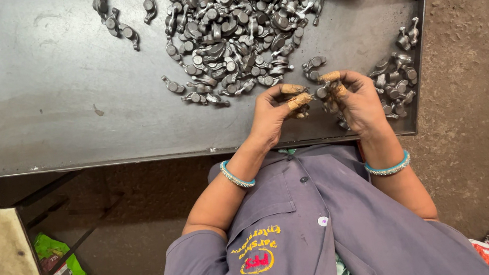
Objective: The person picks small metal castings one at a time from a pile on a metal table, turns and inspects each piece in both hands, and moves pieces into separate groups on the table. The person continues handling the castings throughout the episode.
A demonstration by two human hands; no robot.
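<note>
left hand grip: closed on small grey forged metal part | right hand grip: pinching another, touching | beyond grip: large heap of same parts | right of grip: smaller pile | underneath: dark steel worktop

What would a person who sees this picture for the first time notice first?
First the large heap of small grey metal parts at the top middle of the dark metal table. Next the two hands at the table's near edge: the left hand and the right hand, with tan wraps on the fingers, hold small parts between them. A smaller pile lies just right of the right hand.
</note>
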